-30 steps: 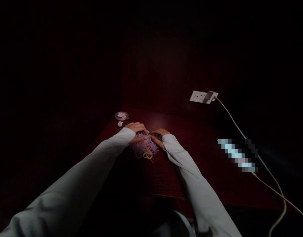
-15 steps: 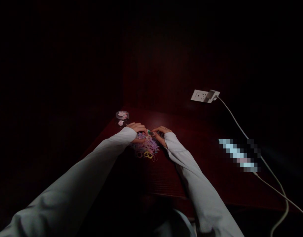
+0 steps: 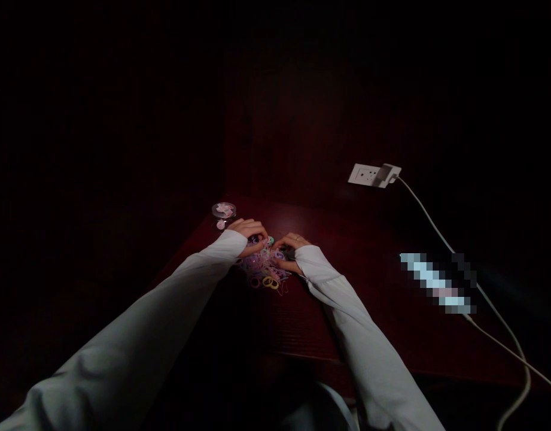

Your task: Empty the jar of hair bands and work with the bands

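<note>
A loose heap of small hair ties (image 3: 259, 266), mostly purple and pink, lies on the dark red table. Yellow hair ties (image 3: 270, 282) lie at its near edge. My left hand (image 3: 250, 232) bends over the heap's left side, thumb and fingertips closing by a small green piece (image 3: 270, 241); what they pinch is too small to make out. On the right side, my right hand (image 3: 293, 248) reaches into the heap with thumb and fingers apart, touching the bands. A ring shows on one of its fingers.
A round clear container (image 3: 224, 211) with pink pieces stands at the table's back left, a small pink item (image 3: 221, 224) before it. A wall socket (image 3: 365, 175) holds a charger (image 3: 389, 175) with a white cable (image 3: 430, 218). A pixelated device (image 3: 437, 284) lies to the right.
My right hand has spread its thumb away from its fingers and dipped lower into the heap. My left hand has risen slightly. Some bands between the hands have shifted.
</note>
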Motion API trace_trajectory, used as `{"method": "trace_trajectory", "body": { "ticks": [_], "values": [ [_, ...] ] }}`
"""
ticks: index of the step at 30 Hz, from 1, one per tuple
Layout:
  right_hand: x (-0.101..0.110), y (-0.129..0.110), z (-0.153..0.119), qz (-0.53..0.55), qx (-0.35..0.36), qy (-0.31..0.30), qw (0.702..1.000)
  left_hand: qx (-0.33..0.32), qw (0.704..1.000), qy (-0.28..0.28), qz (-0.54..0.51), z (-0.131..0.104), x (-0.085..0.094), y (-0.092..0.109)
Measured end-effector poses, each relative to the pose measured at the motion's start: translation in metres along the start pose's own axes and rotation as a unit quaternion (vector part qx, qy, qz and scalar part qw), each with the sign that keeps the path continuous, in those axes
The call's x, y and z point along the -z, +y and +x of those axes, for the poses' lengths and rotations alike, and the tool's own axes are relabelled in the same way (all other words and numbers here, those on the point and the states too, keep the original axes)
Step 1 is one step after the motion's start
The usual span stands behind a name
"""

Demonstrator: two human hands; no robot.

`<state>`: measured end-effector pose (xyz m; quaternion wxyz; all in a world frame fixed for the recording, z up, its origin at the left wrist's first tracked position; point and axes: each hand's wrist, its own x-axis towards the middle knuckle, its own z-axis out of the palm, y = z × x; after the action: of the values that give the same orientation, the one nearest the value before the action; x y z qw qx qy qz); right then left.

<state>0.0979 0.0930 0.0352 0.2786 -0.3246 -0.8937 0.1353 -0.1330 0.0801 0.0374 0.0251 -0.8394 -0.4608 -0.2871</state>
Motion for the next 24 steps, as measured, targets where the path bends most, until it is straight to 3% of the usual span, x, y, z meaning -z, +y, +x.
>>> {"method": "trace_trajectory", "body": {
  "ticks": [11,19,24],
  "values": [
    [-0.0037,-0.0047,0.0001,0.013,-0.005,-0.048,0.999,-0.014,1.000,0.003,0.004,0.0007,-0.0007,0.0001],
    [-0.0080,-0.0007,0.0061,0.087,-0.027,0.022,0.996,0.000,0.999,0.041,-0.022,-0.0007,-0.0024,0.0005],
    [-0.0085,-0.0062,0.0073,0.151,-0.058,0.066,0.985,0.039,0.987,0.093,-0.126,0.0027,-0.0001,-0.0036]
  ]
}}
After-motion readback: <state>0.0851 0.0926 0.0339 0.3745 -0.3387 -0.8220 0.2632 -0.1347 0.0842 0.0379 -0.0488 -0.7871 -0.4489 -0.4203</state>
